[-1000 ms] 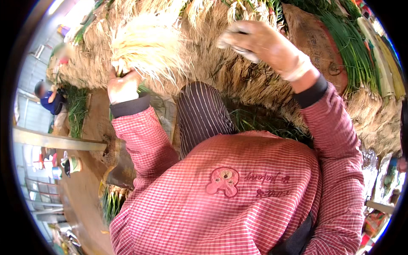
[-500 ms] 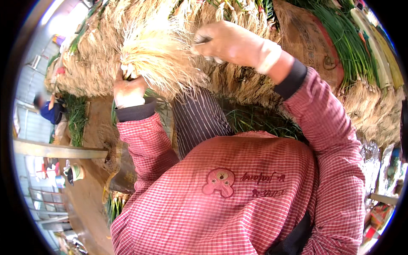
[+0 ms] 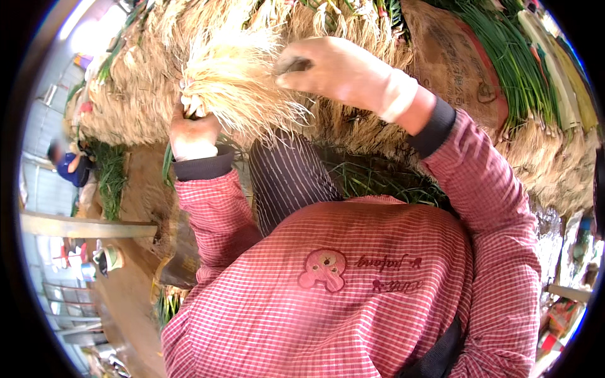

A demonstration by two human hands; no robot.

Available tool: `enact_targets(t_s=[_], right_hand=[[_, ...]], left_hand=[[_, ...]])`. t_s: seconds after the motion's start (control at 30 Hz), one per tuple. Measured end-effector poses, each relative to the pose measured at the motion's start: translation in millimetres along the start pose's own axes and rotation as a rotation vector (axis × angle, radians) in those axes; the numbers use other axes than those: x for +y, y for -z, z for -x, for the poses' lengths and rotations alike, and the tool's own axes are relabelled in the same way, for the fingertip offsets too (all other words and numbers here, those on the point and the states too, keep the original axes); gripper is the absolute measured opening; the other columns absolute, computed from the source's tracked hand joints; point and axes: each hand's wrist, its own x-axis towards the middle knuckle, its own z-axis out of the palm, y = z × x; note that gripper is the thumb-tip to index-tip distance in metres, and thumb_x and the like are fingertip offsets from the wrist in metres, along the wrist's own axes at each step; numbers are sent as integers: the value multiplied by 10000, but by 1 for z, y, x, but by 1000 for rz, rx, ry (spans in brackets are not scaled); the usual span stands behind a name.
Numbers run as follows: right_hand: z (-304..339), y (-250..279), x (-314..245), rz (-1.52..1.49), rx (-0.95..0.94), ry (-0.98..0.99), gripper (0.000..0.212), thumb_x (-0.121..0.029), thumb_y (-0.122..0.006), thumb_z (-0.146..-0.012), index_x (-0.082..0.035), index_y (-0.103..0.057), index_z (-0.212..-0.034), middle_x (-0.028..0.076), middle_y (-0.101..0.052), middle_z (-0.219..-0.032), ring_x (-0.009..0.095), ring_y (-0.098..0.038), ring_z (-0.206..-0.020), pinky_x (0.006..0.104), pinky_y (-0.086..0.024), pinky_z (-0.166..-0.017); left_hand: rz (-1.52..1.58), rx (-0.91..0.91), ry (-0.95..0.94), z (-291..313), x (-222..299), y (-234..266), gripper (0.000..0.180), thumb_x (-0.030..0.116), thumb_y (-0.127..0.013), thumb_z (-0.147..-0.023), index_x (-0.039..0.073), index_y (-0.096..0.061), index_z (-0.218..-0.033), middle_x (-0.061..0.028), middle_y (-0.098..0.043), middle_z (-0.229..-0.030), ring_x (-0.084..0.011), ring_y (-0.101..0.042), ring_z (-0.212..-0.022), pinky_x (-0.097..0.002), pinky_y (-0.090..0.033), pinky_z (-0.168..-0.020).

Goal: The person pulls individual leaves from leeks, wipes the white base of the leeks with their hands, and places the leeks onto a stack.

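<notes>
My left hand (image 3: 194, 137), in a pale glove, is closed round a bunch of spring onions (image 3: 195, 104). Their white ends show just above the fist, and a wide fan of straw-coloured roots (image 3: 242, 85) spreads to the right. Green leaves hang below that hand. My right hand (image 3: 343, 72), gloved too, is held beside the root tips. Its fingers are curved, with a gap between them and the thumb, and I see nothing held there; the fingertips are slightly blurred.
A long heap of spring onions (image 3: 135, 94), roots outward, runs across the far side. Green leaves lie beside a brown printed sack (image 3: 450, 57) at the right. A pale beam (image 3: 88, 225) juts in at the left; beyond it a person in blue (image 3: 72, 165) works at the heap.
My right hand has shifted slightly left and down, and a gap between thumb and fingers shows more clearly. The left hand keeps its hold on the bunch, nearly in place.
</notes>
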Motion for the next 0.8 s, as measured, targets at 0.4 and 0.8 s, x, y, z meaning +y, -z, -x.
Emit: enact_targets(t_s=[0.4,0.8], right_hand=[[32,36,32,1070,-564,-160,248,-237,-553,-950,-43,-626,-1088,60,-663,-816,157,-673,-737,282,-582,-647],[4,-26,6,60,-399,9,197,-243,-569,-931,-68,-648,-975,85,-655,-850,162,-626,-716,324,-532,-648]], left_hand=[[-283,-317,-31,-5,19,41,385,188,-317,-1034,-3,-425,-1351,-107,-553,-1292,-197,-525,-1156,-312,-403,-1041],[72,138,99,0,4,3,297,198,-333,-1030,49,-573,-938,-10,-581,-730,-151,-504,-681,-278,-454,-812]])
